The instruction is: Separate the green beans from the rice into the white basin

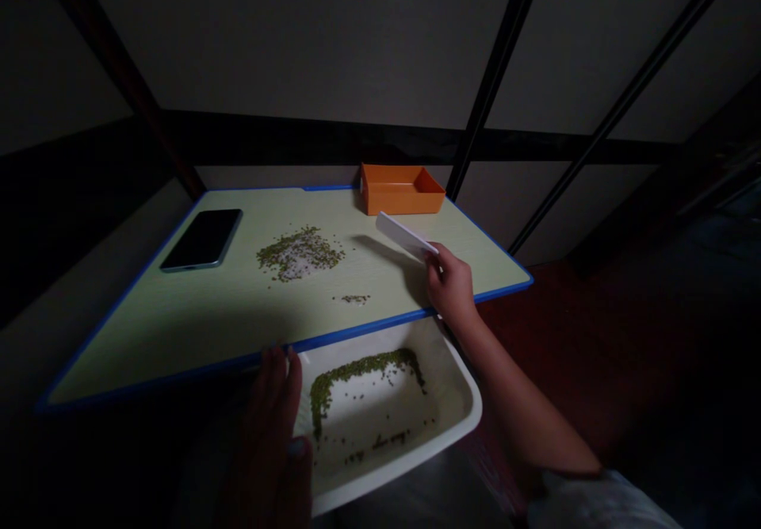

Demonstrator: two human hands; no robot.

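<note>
My right hand (453, 279) is closed on one end of a thin white flat card (404, 234), holding it tilted above the table's front right part. My left hand (279, 418) grips the left side of a white plastic basin (467, 402) below the table's front edge. Small green beans (369, 365) lie along the basin's far and left sides, with a few scattered on its floor. On the tabletop is a pile of similar green beans mixed with fine white grains (302, 255). A smaller cluster of bits (355, 299) lies nearer the front edge.
The pale table (178, 331) has a blue rim. A dark-screened phone (203, 239) rests at its left, and an orange open box (404, 200) stands at the back right. A panelled wall (309, 37) rises directly behind. The surroundings are dim.
</note>
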